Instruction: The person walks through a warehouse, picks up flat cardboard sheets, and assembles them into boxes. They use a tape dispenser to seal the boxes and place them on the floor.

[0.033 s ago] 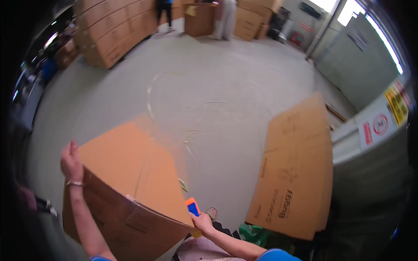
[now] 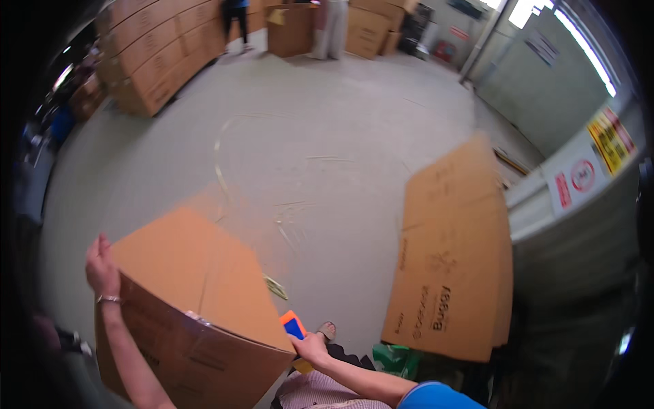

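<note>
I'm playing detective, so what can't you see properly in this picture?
All in the head view:
- Inside of the big box: hidden by its cardboard top.
- The box's far edge: blurred.
- Part of the orange-and-blue thing: covered by the right hand.
- Two people far away: upper parts cut off by the top edge.

1. Large brown cardboard box (image 2: 197,293): base cut off by lower edge; far side smeared by blur.
2. Orange-and-blue handheld tool (image 2: 293,326): lower part covered by right hand (image 2: 312,347); kind unclear.
3. Left hand (image 2: 102,270): contact with box corner not resolvable.
4. Person in dark trousers (image 2: 236,28), person in pale trousers (image 2: 330,31): upper bodies cropped at top.
5. Yellow-and-black rectangular sign (image 2: 611,141): fine print illegible.
</note>
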Tool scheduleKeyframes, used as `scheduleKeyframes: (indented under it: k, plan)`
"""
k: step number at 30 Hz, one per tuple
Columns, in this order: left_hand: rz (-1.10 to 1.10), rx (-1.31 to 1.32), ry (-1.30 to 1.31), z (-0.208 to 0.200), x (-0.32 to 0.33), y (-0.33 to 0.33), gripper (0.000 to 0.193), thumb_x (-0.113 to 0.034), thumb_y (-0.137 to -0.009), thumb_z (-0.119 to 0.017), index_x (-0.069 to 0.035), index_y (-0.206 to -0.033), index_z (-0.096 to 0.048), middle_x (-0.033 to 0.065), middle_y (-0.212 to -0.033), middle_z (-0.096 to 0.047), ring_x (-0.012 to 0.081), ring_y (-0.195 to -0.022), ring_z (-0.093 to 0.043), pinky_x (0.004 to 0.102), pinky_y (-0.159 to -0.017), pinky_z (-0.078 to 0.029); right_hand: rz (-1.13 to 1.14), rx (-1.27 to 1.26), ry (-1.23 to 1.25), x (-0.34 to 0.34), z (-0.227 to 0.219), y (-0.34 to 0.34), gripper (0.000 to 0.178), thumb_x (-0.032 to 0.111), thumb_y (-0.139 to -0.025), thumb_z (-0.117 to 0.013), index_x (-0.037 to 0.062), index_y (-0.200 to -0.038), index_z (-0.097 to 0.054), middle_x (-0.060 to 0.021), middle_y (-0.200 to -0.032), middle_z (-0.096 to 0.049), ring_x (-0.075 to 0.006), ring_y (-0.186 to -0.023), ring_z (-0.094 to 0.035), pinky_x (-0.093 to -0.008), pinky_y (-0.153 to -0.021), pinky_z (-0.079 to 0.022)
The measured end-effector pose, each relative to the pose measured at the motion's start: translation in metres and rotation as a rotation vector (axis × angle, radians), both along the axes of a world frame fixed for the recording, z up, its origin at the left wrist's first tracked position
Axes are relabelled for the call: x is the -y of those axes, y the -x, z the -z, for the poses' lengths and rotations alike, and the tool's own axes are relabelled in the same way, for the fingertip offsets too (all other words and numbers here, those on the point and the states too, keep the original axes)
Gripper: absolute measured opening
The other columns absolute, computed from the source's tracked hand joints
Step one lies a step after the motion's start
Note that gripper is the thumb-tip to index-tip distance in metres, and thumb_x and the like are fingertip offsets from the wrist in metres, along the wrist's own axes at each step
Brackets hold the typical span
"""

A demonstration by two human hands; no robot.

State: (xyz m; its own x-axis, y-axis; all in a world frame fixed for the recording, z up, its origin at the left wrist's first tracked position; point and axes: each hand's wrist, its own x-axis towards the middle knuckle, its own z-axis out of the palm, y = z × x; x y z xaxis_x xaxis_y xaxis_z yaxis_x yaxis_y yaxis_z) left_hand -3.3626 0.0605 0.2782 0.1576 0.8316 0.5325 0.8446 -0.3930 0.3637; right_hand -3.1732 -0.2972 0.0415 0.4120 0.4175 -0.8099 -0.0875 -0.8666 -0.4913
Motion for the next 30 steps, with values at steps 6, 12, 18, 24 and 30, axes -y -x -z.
scheduleKeyframes:
  k: [6,12,18,24,30]
  plan:
    - [-0.174,-0.272,0.236,0.138,-0.106,0.091,0.053,-0.044,-0.095,-0.037,0.002,-0.088,-0.063,0.0222,-0.083,-0.063,0.0402,-0.073,-0.058,0.0468,-0.066,-0.045,-0.133,0.126,0.043,-0.014,-0.039,0.002,0.072,0.061,-0.072,-0.059,-0.0083,-0.091,-0.065,-0.0246,-0.090,-0.066,-0.0353,-0.087,-0.065,-0.0403,-0.076,-0.051]
    - [-0.300,-0.409,0.439,0.168,-0.080,0.079,0.049,-0.049,-0.093,-0.038,-0.012,-0.117,-0.059,0.0170,-0.116,-0.060,0.0331,-0.107,-0.055,0.0479,-0.087,-0.044,-0.016,0.097,-0.154,-0.001,-0.014,0.017,0.055,0.042,-0.075,-0.069,-0.0071,-0.098,-0.063,-0.0175,-0.086,-0.067,-0.0230,-0.079,-0.066,-0.0333,-0.073,-0.051]
    - [-0.452,-0.561,0.204,0.206,-0.016,0.112,0.065,-0.048,-0.090,-0.047,-0.020,-0.144,-0.024,0.0107,-0.151,-0.020,0.0326,-0.139,-0.017,0.0568,-0.108,-0.018,0.112,0.113,-0.465,0.016,-0.035,-0.004,0.044,0.037,-0.076,-0.072,-0.0027,-0.093,-0.062,-0.0116,-0.081,-0.066,-0.0170,-0.072,-0.062,-0.0319,-0.067,-0.050]
    - [-0.275,-0.478,0.493,0.210,0.082,0.145,0.069,-0.049,-0.088,-0.048,-0.021,-0.145,-0.023,0.0117,-0.152,-0.014,0.0334,-0.141,-0.008,0.0615,-0.107,-0.011,0.358,0.204,-0.383,0.088,-0.015,-0.056,0.039,0.026,-0.079,-0.071,-0.0056,-0.099,-0.061,-0.0067,-0.087,-0.065,-0.0121,-0.075,-0.059,-0.0271,-0.070,-0.049]
    - [-1.115,-0.178,0.798,0.267,0.135,0.309,0.087,-0.073,-0.080,-0.038,-0.023,-0.147,-0.016,0.0121,-0.154,-0.007,0.0361,-0.140,-0.007,0.0654,-0.105,-0.010,0.477,0.202,-0.293,0.156,0.017,-0.067,0.031,0.024,-0.080,-0.071,-0.0041,-0.091,-0.065,-0.0048,-0.081,-0.064,-0.0122,-0.071,-0.058,-0.0281,-0.066,-0.048]
